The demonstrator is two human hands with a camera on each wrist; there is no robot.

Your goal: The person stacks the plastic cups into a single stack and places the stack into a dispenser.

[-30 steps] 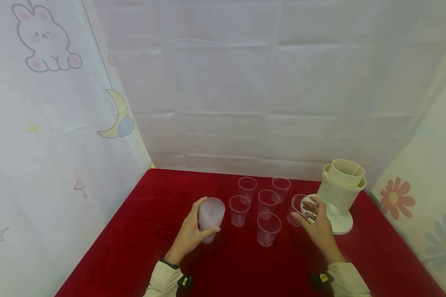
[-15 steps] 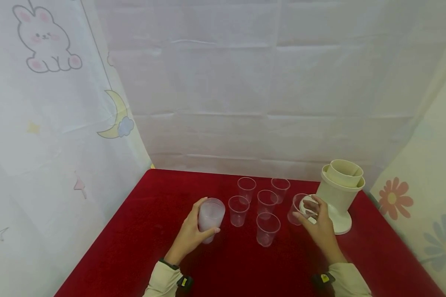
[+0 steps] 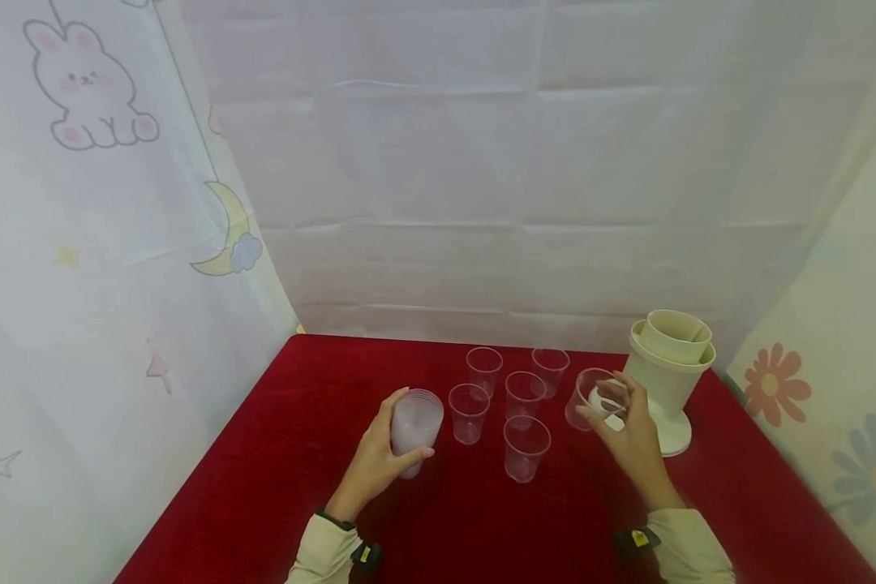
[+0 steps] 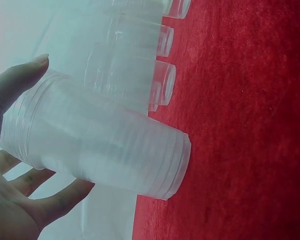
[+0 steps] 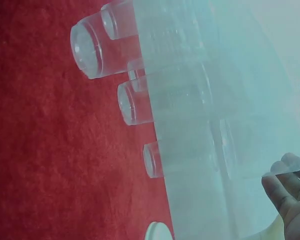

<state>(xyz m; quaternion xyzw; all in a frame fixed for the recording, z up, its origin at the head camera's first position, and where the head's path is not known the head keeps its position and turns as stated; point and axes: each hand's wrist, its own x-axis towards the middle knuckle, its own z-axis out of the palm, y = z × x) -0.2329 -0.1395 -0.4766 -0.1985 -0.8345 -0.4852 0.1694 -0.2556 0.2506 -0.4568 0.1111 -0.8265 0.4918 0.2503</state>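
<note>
In the head view, my left hand (image 3: 372,462) grips a nested stack of clear plastic cups (image 3: 414,426), tilted above the red cloth. Its thumb and fingers lie on opposite sides of the stack (image 4: 100,135) in the left wrist view. My right hand (image 3: 637,434) pinches a single clear plastic cup (image 3: 580,412) near its rim. The bottom of this cup (image 5: 252,147) shows off the cloth in the right wrist view. Between the hands stand several upright clear cups, the nearest cup (image 3: 526,458) at the front and another cup (image 3: 470,418) right beside the stack.
Behind the right hand stands a cream round-based holder (image 3: 664,385) with an open tube on top. A red cloth (image 3: 263,470) covers the table. White sheets hang as a back wall (image 3: 423,162) and along both sides.
My right hand has raised its cup a little, up and away from me. My left hand and its stack stay nearly where they were; the standing cups have not moved.
</note>
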